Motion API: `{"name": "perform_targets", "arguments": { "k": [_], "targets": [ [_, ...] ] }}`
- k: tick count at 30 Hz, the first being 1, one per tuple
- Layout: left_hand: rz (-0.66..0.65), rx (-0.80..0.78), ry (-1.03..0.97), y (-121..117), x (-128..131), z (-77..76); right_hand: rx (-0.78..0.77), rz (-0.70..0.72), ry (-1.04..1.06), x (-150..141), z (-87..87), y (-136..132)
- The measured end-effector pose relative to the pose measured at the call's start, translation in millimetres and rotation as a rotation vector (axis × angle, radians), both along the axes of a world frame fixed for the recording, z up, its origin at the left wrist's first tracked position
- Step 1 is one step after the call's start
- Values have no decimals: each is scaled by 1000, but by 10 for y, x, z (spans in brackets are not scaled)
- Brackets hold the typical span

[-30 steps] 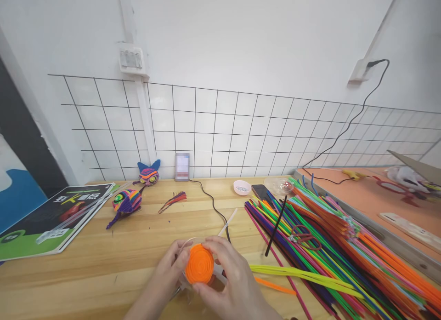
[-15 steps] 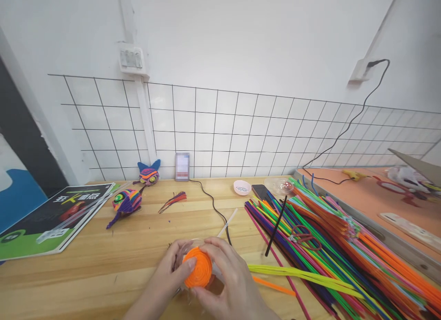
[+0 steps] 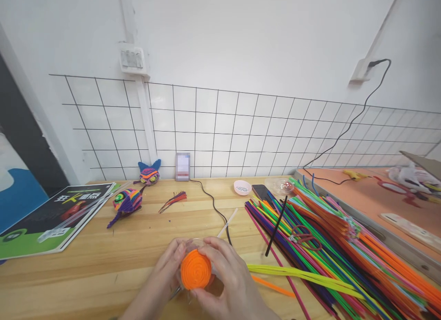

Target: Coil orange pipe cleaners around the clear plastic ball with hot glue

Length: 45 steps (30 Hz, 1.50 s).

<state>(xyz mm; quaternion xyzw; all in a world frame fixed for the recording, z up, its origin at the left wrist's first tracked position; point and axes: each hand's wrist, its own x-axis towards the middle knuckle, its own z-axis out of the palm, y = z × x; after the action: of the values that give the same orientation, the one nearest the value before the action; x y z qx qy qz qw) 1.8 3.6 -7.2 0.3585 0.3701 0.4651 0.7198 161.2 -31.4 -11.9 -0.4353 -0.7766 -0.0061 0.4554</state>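
A flat spiral coil of orange pipe cleaner (image 3: 195, 269) faces up between my hands, low in the middle of the view. Under and behind it shows part of a clear plastic piece (image 3: 195, 241), mostly hidden by the coil and fingers. My left hand (image 3: 168, 265) is curled round the left side of this plastic, its thumb beside the coil's edge. On the right, my right hand (image 3: 229, 276) grips the coil's edge between thumb and fingers. A loose orange pipe cleaner (image 3: 274, 286) and a bundle of yellow ones (image 3: 303, 277) lie to its right.
Many coloured pipe cleaners (image 3: 310, 228) cover the right side, with red-handled scissors (image 3: 305, 237) on top. Behind stand a pink bowl (image 3: 242, 187), a dark phone (image 3: 261, 191) and an upright phone (image 3: 182, 166). Left are a pipe-cleaner fish (image 3: 127, 202) and a book (image 3: 69, 209).
My left thumb has moved off the face of the orange coil to its left edge, so the whole spiral shows. The coil has shifted slightly left. My right hand stays in place.
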Motion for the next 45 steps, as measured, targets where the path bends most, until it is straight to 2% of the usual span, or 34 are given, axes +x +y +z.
{"name": "perform_targets", "arguments": {
  "k": [5, 13, 25, 33, 40, 45],
  "targets": [
    [25, -60, -13, 69, -48, -86, 4, 0, 15, 14, 19, 0],
    [-74, 44, -46, 24, -35, 35, -103, 20, 73, 64, 40, 19],
    [-55, 58, -30, 63, -22, -55, -108, 44, 37, 93, 35, 40],
    [9, 53, 18, 48, -8, -41, -104, 41, 38, 89, -14, 38],
    [81, 109, 58, 38, 22, -41, -105, 32, 50, 80, -13, 33],
    [77, 119, 82, 39, 28, -56, -137, 40, 69, 79, -36, 41]
  ]
}}
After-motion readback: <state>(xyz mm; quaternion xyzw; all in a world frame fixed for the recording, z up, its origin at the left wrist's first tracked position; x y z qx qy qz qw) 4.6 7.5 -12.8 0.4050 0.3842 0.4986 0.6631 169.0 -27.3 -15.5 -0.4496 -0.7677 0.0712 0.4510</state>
